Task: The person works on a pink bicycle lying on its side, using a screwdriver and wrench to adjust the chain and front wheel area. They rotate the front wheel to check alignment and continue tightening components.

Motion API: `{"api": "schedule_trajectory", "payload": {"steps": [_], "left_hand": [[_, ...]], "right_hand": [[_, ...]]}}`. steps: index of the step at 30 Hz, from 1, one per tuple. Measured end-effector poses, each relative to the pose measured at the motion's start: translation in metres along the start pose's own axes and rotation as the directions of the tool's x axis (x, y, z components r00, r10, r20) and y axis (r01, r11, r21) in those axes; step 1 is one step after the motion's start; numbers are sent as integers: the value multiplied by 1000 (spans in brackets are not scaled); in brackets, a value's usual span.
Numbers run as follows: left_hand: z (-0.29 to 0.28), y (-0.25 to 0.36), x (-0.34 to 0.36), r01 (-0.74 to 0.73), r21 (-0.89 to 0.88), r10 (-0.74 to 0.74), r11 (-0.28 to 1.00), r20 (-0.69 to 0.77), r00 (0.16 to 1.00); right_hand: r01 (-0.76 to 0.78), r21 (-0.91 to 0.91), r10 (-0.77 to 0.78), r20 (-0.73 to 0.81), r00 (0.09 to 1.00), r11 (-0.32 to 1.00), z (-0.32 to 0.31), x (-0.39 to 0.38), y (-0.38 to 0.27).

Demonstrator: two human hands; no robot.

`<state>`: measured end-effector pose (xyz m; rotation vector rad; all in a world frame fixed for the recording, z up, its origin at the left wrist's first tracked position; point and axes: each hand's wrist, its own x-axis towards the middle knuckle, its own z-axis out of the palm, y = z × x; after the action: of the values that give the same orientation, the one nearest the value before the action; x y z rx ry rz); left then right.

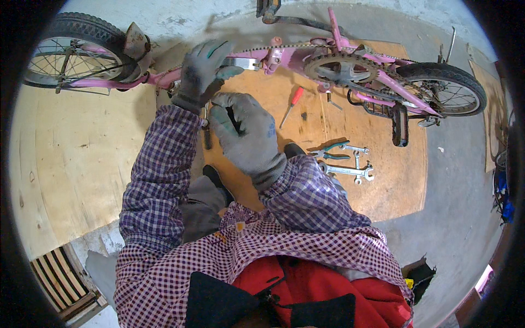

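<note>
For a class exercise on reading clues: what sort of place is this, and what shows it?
Probably a makeshift bicycle repair area, perhaps a small workshop: a pink bicycle is in front of the person, and wrenches and a red-handled screwdriver lie on a wooden board.

Nothing readable from where I stand
Blue print (270, 127) shows on the grey glove (252, 147) of the right hand (247, 134), too blurred to make out.

Pink bicycle (298, 61), grey gloves (249, 136) (greenish fingers (220, 117)), purple checked sleeves (158, 164), red screwdriver handle (297, 95)
</note>
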<state>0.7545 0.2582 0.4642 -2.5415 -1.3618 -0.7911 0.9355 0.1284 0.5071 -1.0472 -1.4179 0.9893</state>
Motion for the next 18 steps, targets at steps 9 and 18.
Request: {"api": "schedule_trajectory", "payload": {"steps": [9,18], "left_hand": [[7,-22,-7,5,24,-6,1000,63,998],[11,-31,-13,41,3,-40,999,189,981]], "right_hand": [[-50,12,50,-10,999,999,10,8,3],[-41,-7,41,58,997,999,13,7,5]]}}
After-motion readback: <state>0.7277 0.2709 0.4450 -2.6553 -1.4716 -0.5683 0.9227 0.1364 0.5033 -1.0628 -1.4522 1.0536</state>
